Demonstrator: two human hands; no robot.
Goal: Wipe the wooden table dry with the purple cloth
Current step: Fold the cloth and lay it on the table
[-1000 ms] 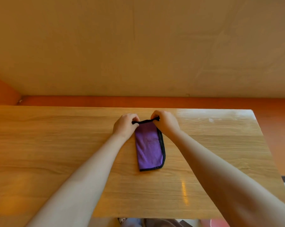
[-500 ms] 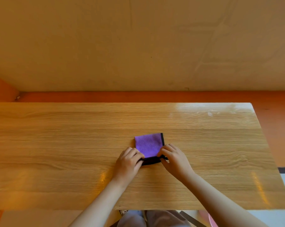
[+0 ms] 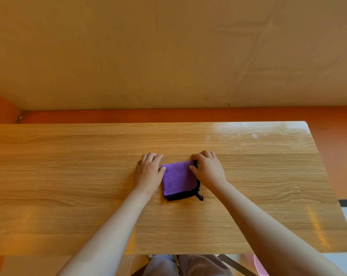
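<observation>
The purple cloth with black trim lies folded into a small square at the middle of the wooden table. A black loop sticks out at its near right corner. My left hand sits at the cloth's far left corner, thumb against the edge and fingers curled. At the far right corner, my right hand has its thumb on top of the cloth and its fingers curled over the black edge.
A shiny, smeared wet patch shows near the table's far right corner. An orange floor and a tan wall lie beyond the far edge. My legs and a pink object show below the near edge.
Both hands pulled the cloth's far end toward me, folding the long strip in half. They have now moved back to the far corners of the square.
</observation>
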